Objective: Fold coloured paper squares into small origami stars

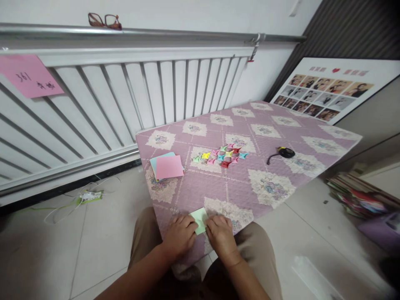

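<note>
A small light-green square of paper (199, 220) lies near the close corner of the cloth-covered table, between my two hands. My left hand (181, 231) grips its left edge with curled fingers. On its right edge, my right hand (219, 231) closes with the fingertips pressed on the paper. Farther back sits a cluster of small folded paper pieces (221, 157) in green, yellow, pink, red and blue. To the left is a stack of coloured paper sheets (169, 166), a pink one on top and blue showing beneath.
The table (200, 187) wears a purple floral cloth. A black object with a short strap (285, 152) lies on its right side. Behind stands a white radiator (175, 87) with glasses (104, 20) on the pipe above. A power strip (90, 196) with cables rests on the floor at left.
</note>
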`<action>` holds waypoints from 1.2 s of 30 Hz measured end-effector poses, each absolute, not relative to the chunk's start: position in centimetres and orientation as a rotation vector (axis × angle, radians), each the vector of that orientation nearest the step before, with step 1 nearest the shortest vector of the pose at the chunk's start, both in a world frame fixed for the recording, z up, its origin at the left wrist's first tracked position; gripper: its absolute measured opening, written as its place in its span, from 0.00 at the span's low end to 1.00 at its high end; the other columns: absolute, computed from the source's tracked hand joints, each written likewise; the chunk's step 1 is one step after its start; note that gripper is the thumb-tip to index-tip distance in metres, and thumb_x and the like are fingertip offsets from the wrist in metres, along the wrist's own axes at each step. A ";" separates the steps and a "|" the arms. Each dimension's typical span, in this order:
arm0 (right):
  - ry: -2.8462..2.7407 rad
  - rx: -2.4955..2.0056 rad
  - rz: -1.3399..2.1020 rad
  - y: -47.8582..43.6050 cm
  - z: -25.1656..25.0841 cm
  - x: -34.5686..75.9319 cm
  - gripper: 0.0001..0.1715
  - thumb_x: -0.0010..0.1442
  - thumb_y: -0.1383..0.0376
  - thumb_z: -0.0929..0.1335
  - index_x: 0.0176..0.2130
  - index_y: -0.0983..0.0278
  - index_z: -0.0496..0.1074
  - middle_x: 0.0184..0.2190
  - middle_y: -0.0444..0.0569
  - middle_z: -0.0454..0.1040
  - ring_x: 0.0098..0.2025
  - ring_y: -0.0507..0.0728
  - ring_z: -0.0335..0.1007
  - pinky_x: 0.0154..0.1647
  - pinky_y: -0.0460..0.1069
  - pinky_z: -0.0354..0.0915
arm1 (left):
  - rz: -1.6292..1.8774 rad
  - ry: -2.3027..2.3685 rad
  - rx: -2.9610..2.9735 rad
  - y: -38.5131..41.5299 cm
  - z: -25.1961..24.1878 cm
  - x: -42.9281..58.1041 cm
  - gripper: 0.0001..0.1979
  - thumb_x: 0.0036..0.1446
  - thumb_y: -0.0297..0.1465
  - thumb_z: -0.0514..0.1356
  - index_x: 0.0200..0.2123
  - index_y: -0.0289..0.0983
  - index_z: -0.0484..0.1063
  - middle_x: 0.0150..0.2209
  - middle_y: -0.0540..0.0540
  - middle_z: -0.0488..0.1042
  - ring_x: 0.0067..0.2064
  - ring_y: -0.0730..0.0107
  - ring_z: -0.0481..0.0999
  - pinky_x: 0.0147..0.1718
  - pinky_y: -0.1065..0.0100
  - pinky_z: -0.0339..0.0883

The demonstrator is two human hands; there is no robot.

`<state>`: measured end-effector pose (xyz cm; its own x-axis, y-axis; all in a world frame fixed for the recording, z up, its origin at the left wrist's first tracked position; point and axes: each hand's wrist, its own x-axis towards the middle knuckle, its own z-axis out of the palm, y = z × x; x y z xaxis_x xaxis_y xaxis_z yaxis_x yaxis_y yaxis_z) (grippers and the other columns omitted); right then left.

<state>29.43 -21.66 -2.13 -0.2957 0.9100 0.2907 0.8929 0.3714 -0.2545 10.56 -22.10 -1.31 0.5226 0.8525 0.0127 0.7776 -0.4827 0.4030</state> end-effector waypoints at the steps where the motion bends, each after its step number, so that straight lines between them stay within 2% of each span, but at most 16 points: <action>1: -2.268 -1.559 0.046 -21.8 -2.1 29.4 0.08 0.60 0.69 0.65 0.31 0.59 0.72 0.29 0.46 0.71 0.36 0.56 0.62 0.42 0.52 0.51 | 0.303 1.368 2.408 -22.0 -1.4 10.6 0.13 0.61 0.32 0.55 0.49 0.44 0.68 0.49 0.49 0.70 0.50 0.63 0.65 0.51 0.60 0.57; 5: -2.308 -1.513 -0.009 -22.0 -2.3 29.6 0.07 0.60 0.70 0.67 0.31 0.60 0.72 0.30 0.45 0.71 0.36 0.56 0.61 0.44 0.53 0.51 | 0.268 1.441 2.445 -21.6 -1.7 10.9 0.16 0.63 0.29 0.51 0.54 0.45 0.65 0.49 0.48 0.70 0.49 0.63 0.66 0.49 0.60 0.58; 9: -2.322 -1.465 -0.047 -22.1 -2.6 29.8 0.05 0.59 0.69 0.68 0.34 0.59 0.73 0.30 0.45 0.72 0.37 0.56 0.61 0.47 0.53 0.50 | 0.187 1.398 2.528 -21.6 -1.5 10.7 0.18 0.65 0.31 0.51 0.57 0.49 0.62 0.49 0.48 0.69 0.49 0.63 0.66 0.47 0.61 0.59; 25: -2.379 -1.398 -0.026 -22.7 -3.3 30.4 0.11 0.62 0.68 0.67 0.44 0.57 0.73 0.33 0.44 0.73 0.38 0.55 0.63 0.54 0.56 0.49 | 0.169 1.335 2.630 -21.9 -2.0 10.4 0.17 0.63 0.30 0.54 0.55 0.48 0.65 0.50 0.47 0.67 0.51 0.61 0.63 0.49 0.59 0.58; 36: -2.381 -1.397 -0.018 -22.7 -3.4 30.5 0.12 0.62 0.68 0.66 0.46 0.57 0.73 0.33 0.45 0.73 0.39 0.56 0.64 0.54 0.57 0.52 | 0.145 1.338 2.671 -22.0 -1.7 10.4 0.16 0.64 0.32 0.53 0.54 0.51 0.65 0.50 0.48 0.67 0.48 0.63 0.65 0.46 0.61 0.59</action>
<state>30.53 -22.65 -3.37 -0.4345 0.8390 0.3275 0.8440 0.5063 -0.1772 10.39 -22.02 -1.68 0.5973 0.8018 0.0191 0.7872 -0.5907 0.1770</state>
